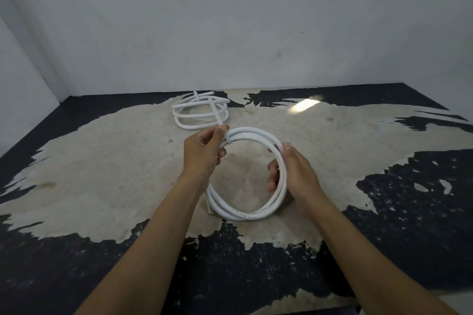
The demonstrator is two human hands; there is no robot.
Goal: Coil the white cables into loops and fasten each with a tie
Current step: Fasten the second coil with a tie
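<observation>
My left grip (204,151) pinches the tie (227,141) on the cable coil (243,215); opposite it, my right grip (294,169) clasps that coil.

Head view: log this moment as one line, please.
step: fastening tie | left hand: pinches tie on near coil | right hand: grips near coil's side | far coil: tied, lying behind

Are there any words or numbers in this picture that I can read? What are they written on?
No text here can be read.
held coil: faint dark print along its lower strand, too small and blurred to read.
far coil: a faint mark on its front strand, also unreadable.
tie, wall, tabletop: no writing visible.
</observation>
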